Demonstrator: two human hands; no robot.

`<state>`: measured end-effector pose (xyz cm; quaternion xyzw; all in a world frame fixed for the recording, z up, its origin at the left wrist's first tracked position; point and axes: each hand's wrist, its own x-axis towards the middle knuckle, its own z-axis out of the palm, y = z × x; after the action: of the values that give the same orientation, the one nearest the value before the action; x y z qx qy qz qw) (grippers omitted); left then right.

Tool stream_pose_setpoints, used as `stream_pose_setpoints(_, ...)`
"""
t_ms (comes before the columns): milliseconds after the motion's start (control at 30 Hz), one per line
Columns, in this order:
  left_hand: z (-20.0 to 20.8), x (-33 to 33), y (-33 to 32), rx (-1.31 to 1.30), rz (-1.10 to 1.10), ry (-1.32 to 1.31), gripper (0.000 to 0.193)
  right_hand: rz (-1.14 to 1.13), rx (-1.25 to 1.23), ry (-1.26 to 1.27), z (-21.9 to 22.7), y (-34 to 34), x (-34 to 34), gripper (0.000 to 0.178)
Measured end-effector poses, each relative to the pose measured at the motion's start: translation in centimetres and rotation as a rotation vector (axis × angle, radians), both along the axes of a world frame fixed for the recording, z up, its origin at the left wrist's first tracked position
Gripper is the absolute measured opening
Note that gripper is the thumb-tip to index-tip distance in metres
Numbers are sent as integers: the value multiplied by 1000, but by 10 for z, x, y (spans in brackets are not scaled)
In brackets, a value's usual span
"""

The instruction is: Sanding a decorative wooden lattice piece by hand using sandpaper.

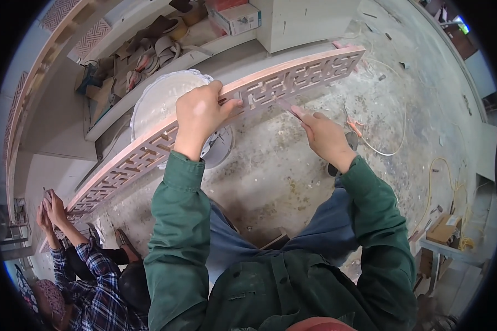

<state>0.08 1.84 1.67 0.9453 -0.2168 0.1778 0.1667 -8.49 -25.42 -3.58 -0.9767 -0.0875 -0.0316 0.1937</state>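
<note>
A long, pale wooden lattice panel (337, 64) with cut-out geometric openings stretches across in front of me, from the lower left to the upper right. My left hand (197, 116) is closed over its upper edge near the middle, thumb on the lattice side. In my right hand (327, 137) is a thin flat tool (287, 105), pinched between thumb and fingers. The tool's tip meets or nearly meets the lower edge of the lattice; its exact kind is too small to tell.
Behind the panel stands a round, white-rimmed tub (161, 102). A cluttered shelf (102, 127) holds sanding scraps and a cardboard box (243, 21). At lower left, a person in a plaid shirt (102, 292) works at the panel's far end. An orange-handled tool (354, 128) and pale cable lie on the floor.
</note>
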Motion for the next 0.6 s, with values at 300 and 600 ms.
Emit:
stream_pose_setpoints(300, -1, -3, -2, 41, 36, -20, 41, 43, -89, -4, 1, 11, 0, 49)
stream_pose_setpoints(600, -2, -2, 0, 42, 45, -32, 38, 1, -256, -62, -10, 17, 14, 58)
